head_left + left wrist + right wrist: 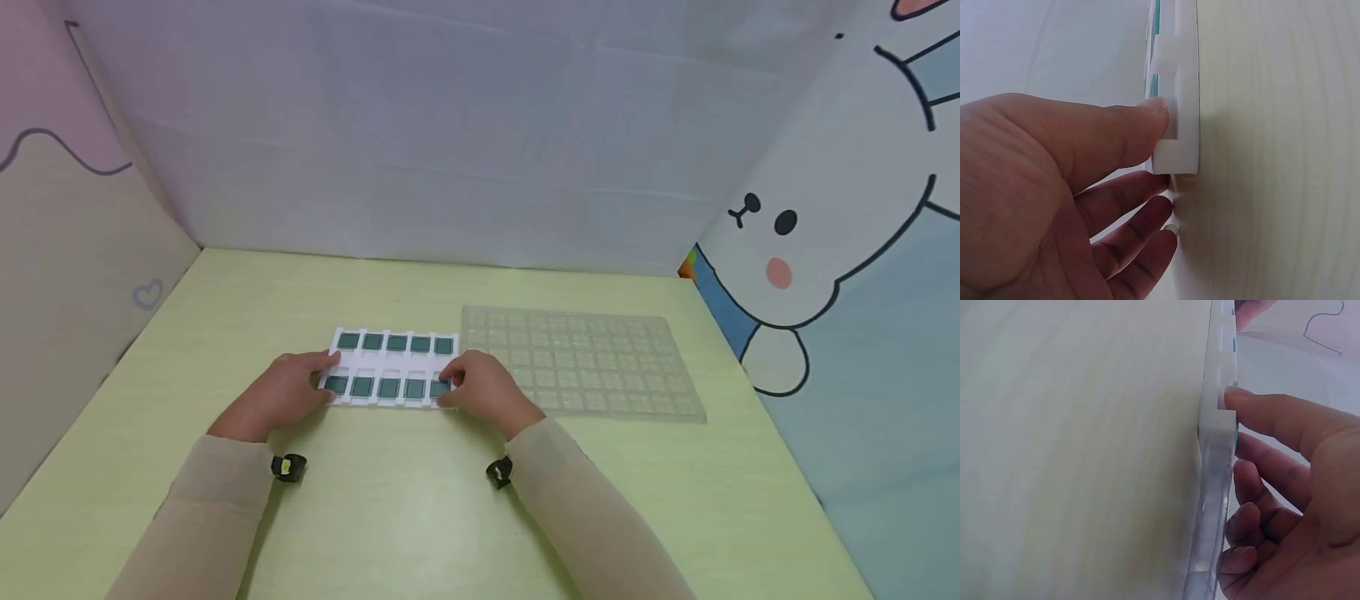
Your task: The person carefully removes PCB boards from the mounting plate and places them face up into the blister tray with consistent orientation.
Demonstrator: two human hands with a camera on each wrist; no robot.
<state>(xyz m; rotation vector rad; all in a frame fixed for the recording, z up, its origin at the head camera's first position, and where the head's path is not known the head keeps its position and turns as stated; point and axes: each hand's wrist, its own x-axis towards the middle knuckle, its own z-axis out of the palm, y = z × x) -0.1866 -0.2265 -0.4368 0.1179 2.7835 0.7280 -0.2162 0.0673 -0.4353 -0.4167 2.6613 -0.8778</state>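
A white tray (393,364) lies on the table, with two rows of dark green square chips in its slots. My left hand (288,387) holds the tray's left end, thumb at the near corner and index finger farther back. In the left wrist view that thumb rests in a notch of the tray wall (1188,125). At the near right corner, my right hand (486,387) pinches a green chip (438,389) between thumb and index finger. The chip sits at its slot; whether it is raised cannot be told. The right hand's other fingers curl over the neighbouring clear tray.
A clear plastic tray (686,417) with a grid of many small compartments lies right beside the white tray. The pale yellow table (390,517) is bounded by a white cloth backdrop (450,150) behind and printed cloth panels at both sides.
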